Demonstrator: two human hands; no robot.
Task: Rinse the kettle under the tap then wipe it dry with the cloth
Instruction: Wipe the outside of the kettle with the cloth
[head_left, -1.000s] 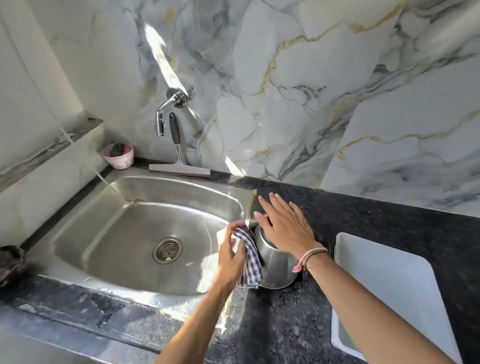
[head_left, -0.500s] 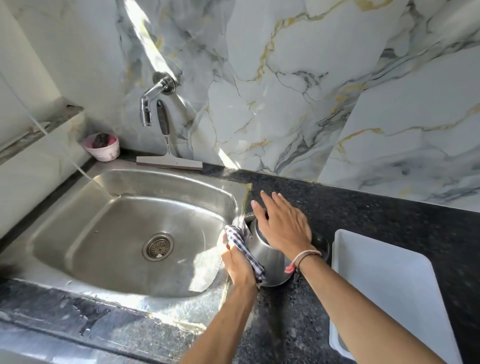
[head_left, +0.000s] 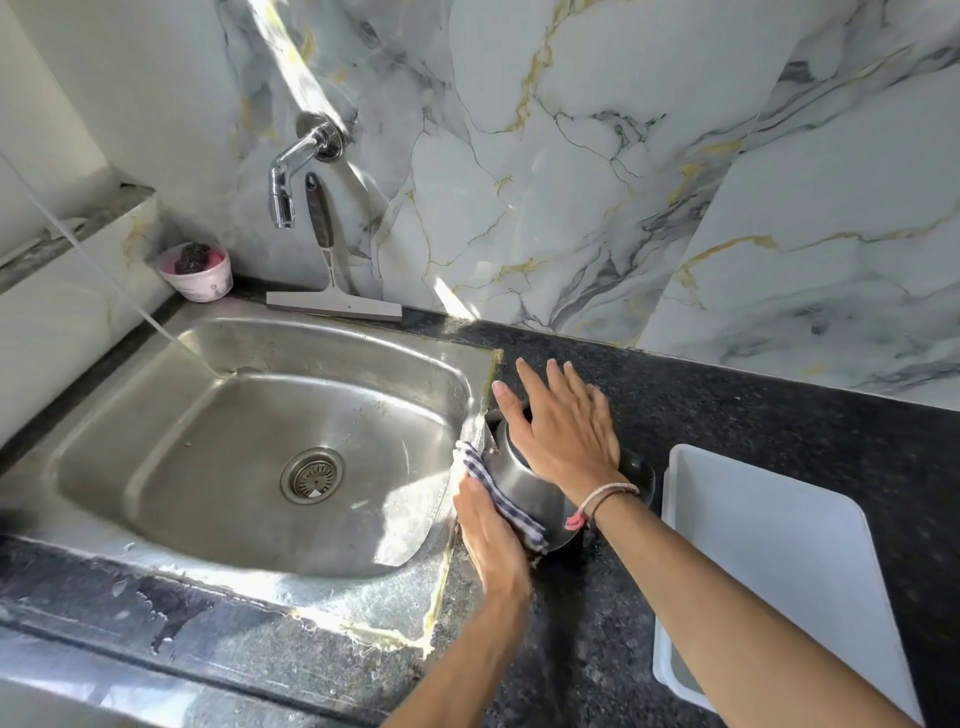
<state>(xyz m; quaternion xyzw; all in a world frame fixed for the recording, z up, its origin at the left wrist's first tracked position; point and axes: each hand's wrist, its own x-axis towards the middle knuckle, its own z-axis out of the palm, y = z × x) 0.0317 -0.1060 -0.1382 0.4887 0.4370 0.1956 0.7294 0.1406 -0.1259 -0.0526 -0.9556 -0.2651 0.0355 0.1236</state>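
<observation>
The steel kettle (head_left: 524, 486) is stood on the dark speckled tabletop (head_left: 779, 415), just beside the right rim of the steel sink (head_left: 249, 467), at about 3 o'clock from the drain (head_left: 312, 475). It is steadied from above by the right hand (head_left: 563, 434), which is laid flat and released, fingers spread over the top, nothing being clasped. The checked cloth (head_left: 501, 501) is pressed against the kettle's left flank by the left hand (head_left: 488, 535), the cloth being pinned under the palm and fingers rather than bunched in a fist.

The wiping step is judged to be in hand, the kettle being away from the tap (head_left: 291, 171). For it to be done well, the downward pressure on the top should be kept so that the body does not slide on the tabletop, and the cloth should be drawn round the curve in overlapping passes, the kettle being turned so that the far side and the spout are reached. The base is hidden and would need a lift to be dried.

Further out, a white tray (head_left: 769, 545) lies at 3 o'clock from the kettle, apart from it. At 11 o'clock a squeegee (head_left: 332, 291) is leaned against the marble wall below the tap, and a pink tub (head_left: 200, 275) holding a scrubber stands at the sink's far left corner.
</observation>
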